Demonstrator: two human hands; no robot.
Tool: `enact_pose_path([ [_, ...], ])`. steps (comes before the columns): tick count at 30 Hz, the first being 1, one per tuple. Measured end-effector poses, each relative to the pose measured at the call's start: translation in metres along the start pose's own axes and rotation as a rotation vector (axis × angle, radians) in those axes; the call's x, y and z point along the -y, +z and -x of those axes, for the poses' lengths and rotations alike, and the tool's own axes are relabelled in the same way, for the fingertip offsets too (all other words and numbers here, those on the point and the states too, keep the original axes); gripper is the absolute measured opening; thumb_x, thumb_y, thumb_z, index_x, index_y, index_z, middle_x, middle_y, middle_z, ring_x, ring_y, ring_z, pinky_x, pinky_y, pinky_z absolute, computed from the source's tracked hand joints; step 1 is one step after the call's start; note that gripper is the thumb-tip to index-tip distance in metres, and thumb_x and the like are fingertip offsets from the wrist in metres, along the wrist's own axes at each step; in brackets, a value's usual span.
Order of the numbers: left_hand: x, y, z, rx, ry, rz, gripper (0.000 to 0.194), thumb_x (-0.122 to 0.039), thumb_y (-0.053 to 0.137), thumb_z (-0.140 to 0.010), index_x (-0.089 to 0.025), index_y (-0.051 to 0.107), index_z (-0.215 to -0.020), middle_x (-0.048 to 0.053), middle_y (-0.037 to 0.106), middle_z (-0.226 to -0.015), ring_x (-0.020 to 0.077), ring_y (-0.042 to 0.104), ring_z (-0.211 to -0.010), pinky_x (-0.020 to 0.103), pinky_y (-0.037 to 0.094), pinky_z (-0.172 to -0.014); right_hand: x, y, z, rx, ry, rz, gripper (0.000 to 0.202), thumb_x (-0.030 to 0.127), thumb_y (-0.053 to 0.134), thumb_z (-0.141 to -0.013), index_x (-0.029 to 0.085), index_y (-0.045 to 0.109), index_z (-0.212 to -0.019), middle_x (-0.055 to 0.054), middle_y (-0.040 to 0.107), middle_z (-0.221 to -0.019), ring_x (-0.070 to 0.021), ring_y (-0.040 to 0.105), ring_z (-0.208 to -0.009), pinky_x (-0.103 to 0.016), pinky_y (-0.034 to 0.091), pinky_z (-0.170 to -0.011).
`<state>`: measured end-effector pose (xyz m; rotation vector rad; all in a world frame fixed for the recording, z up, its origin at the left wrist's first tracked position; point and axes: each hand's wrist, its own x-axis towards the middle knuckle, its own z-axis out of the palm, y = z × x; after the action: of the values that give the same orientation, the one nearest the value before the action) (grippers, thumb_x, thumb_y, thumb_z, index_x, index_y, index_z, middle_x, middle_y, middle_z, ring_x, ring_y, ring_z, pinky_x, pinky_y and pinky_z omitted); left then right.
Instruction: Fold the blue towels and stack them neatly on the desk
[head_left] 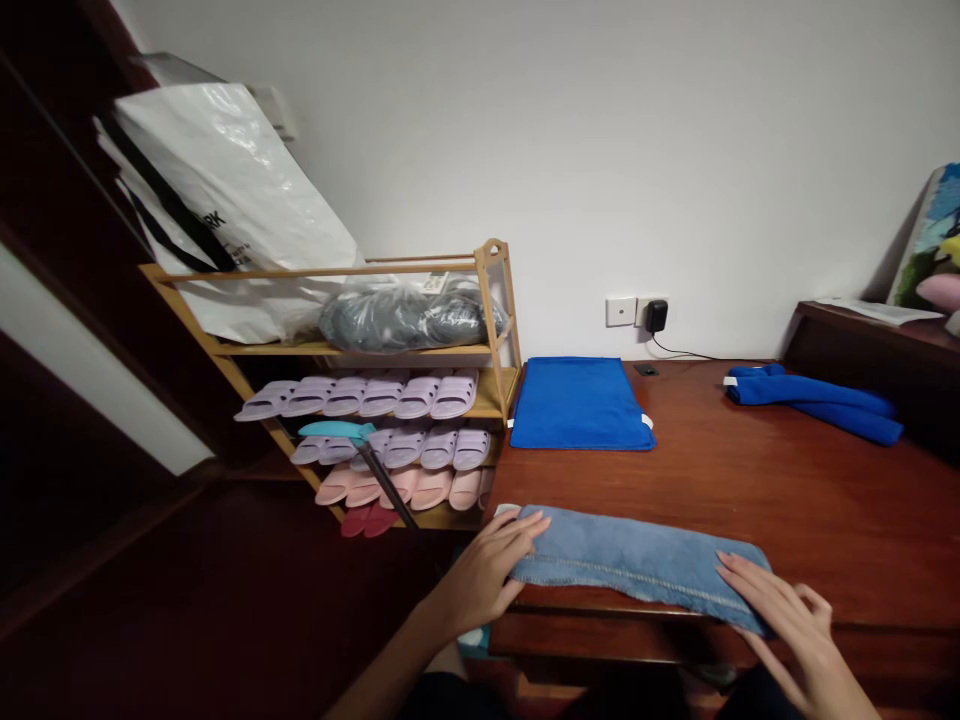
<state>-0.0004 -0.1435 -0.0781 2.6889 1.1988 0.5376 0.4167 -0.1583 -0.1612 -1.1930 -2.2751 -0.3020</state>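
Note:
A light blue cloth (622,548), folded into a long strip with a stitched edge facing me, lies along the front edge of the brown wooden table. My left hand (504,558) holds its left end, fingers on top and thumb at the front edge. At the right end, the fingers of my right hand (784,600) rest on the cloth while the thumb is at its underside. Farther back, a flat, folded bright blue cloth (581,403) with white tags lies on the table. Another blue cloth (817,397), folded into a narrow strip, lies at the right.
Left of the table (675,480) stands a wooden rack (495,330) with several lilac slippers (390,395), pink slippers (431,488) and a large white bag (232,180). A black charger (656,316) is plugged into the wall; its cable runs right. A raised dark ledge (862,345) borders the right side.

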Motion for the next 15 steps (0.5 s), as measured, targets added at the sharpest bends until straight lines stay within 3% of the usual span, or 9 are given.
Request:
enact_pose_path([
  [4,-0.009,0.000,0.002,-0.021,0.015,-0.046,0.058,0.002,0.044,-0.061,-0.019,0.053,-0.114,0.007,0.049,-0.140,0.0226,0.041,-0.131,0.048,0.027,-0.113,-0.018,0.002,0.001,0.041,0.015,-0.035,0.055,0.029,0.050,-0.089,0.040,0.035,-0.141,-0.002,0.054,-0.135,-0.0218,0.056,-0.117,-0.036,0.029,-0.095],
  [9,-0.031,0.000,-0.001,-0.076,0.060,-0.074,0.017,-0.012,0.057,-0.078,-0.019,0.056,-0.094,0.010,0.056,-0.133,0.0269,0.051,-0.122,0.048,0.036,-0.107,-0.047,-0.008,-0.016,0.109,0.114,-0.086,0.035,0.043,0.047,-0.090,0.041,0.058,-0.123,-0.002,0.058,-0.129,-0.0262,0.056,-0.117,-0.041,0.039,-0.090],
  [15,-0.047,0.008,-0.026,-0.217,0.087,-0.023,0.019,-0.015,0.052,-0.087,-0.020,0.059,-0.104,0.008,0.066,-0.113,0.0244,0.059,-0.106,0.045,0.043,-0.097,-0.074,-0.040,-0.037,0.279,0.190,-0.257,0.037,0.050,0.045,-0.090,0.038,0.062,-0.120,0.000,0.056,-0.132,-0.0261,0.053,-0.121,-0.045,0.044,-0.097],
])
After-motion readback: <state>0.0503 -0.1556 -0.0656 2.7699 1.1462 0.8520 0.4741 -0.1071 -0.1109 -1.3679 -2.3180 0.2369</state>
